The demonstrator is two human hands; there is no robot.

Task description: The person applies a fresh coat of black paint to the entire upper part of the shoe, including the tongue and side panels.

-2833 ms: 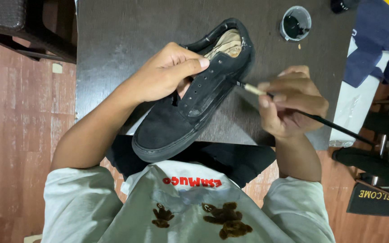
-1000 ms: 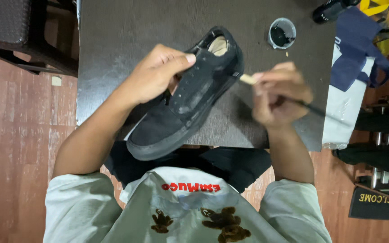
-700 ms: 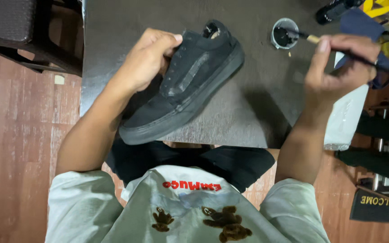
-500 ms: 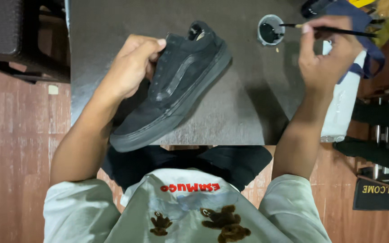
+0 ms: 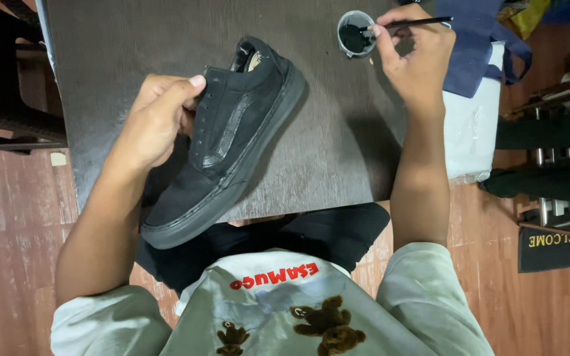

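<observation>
Here you hold a black shoe [image 5: 229, 142] on a dark table [image 5: 337, 151] and dip a brush [image 5: 409, 24] in a cup [image 5: 356, 31].

The table is the biggest thing, with a brown floor [image 5: 8, 217] around it. A white bag [image 5: 473, 125] and a blue cloth [image 5: 479, 46] lie at its right edge. The shoe lies tilted on the table, its toe poking over the near edge toward you. Your left hand [image 5: 156, 118] grips its side, thumb up by the lace holes. Your right hand [image 5: 417, 56] pinches the thin brush. The brush tip sits in the small round cup of black paint at the far end of the table, well apart from the shoe.
</observation>
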